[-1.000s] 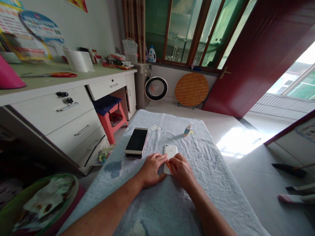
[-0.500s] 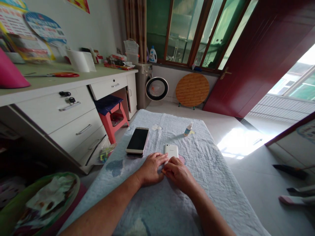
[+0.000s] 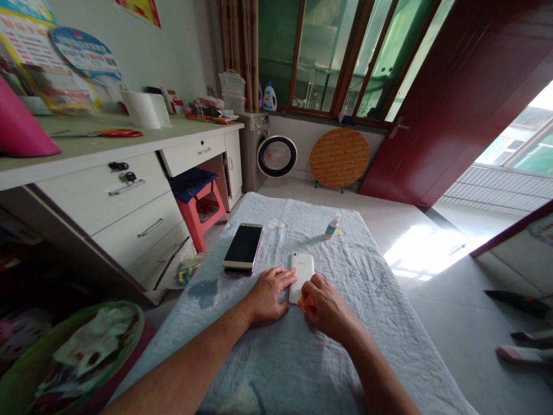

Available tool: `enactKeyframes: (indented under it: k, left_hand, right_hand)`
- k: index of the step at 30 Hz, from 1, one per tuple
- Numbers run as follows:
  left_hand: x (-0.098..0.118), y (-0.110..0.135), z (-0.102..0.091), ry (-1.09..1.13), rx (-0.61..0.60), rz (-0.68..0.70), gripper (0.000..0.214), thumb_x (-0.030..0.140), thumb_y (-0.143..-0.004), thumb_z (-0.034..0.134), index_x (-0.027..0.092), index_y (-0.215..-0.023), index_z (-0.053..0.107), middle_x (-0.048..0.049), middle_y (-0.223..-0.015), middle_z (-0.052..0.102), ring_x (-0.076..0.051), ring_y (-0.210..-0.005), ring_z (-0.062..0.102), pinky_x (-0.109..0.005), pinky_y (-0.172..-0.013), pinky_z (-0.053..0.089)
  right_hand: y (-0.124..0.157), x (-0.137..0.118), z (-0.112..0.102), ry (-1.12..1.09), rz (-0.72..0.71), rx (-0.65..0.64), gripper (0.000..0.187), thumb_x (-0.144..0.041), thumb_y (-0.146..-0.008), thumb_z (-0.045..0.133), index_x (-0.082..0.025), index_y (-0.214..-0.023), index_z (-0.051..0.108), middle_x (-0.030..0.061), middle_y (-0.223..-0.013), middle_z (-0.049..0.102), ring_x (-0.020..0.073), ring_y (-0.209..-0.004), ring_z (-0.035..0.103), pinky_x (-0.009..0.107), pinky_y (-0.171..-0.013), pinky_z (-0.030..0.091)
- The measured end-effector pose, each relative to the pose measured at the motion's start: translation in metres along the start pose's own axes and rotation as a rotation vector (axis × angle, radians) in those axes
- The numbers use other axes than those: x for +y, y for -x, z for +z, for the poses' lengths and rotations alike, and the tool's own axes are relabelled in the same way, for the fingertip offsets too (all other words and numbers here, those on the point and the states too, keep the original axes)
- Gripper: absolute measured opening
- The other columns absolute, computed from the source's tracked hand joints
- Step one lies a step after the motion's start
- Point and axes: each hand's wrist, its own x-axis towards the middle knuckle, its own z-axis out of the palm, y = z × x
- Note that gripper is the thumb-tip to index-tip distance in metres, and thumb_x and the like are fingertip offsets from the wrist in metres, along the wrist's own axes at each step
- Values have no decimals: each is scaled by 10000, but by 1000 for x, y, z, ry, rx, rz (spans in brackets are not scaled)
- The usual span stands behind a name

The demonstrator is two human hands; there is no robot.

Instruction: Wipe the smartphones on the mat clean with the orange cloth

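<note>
A white phone (image 3: pixel 301 270) lies back up on a pale blue towel (image 3: pixel 367 288) that covers a table. My left hand (image 3: pixel 266 295) lies flat with its fingers stretched onto the phone's left edge, pressing it down. My right hand (image 3: pixel 325 305) is curled at the phone's near right corner and pinches a small orange thing (image 3: pixel 305 302) against it. A second phone (image 3: pixel 243 246), gold-rimmed with a dark screen up, lies to the left. A small spray bottle (image 3: pixel 331 226) stands farther back on the towel.
A white desk with drawers (image 3: pixel 129 190) runs along the left, with a red stool (image 3: pixel 196 202) under it. A green bowl of crumpled tissues (image 3: pixel 73 357) sits at the near left. A washing machine (image 3: pixel 270 153), a round wooden board (image 3: pixel 340 157) and a red door (image 3: pixel 453 98) stand behind.
My right hand has slid from the phone's near left side back to its near right corner. More of the white phone now shows. The left hand has stayed put.
</note>
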Motion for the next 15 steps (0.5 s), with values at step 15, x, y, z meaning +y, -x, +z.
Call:
enactKeyframes:
  k: [15]
  left_hand:
    - [2, 1, 2, 14, 38, 3, 592, 252, -732, 596, 209, -1319, 535, -55, -1403, 517, -265, -1242, 464, -418, -1091, 334]
  right_hand:
    - [-15, -18, 16, 77, -40, 45, 76, -181, -835, 535, -178, -898, 577, 50, -923, 541, 176, -840, 497, 292, -774, 389]
